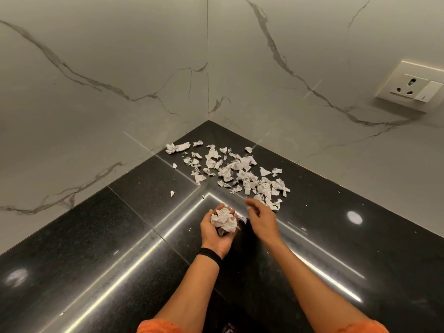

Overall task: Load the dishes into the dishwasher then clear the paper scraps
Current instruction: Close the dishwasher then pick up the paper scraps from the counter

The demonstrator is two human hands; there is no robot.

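Note:
Torn white paper scraps [236, 170] lie scattered in the corner of a black polished countertop [120, 236]. My left hand [212, 236] is palm up above the counter, fingers cupped round a crumpled wad of paper scraps [224, 221]. My right hand [260, 218] hovers just right of it, blurred, fingers loosely bent toward the near edge of the scattered scraps; I see nothing held in it. A black band circles my left wrist. No dishes or dishwasher are in view.
Grey-veined marble walls [108, 80] meet behind the scraps. A white wall socket with switch [412, 86] sits at the right. A single small scrap [172, 193] lies apart to the left. Ceiling lights reflect as bright streaks on the counter.

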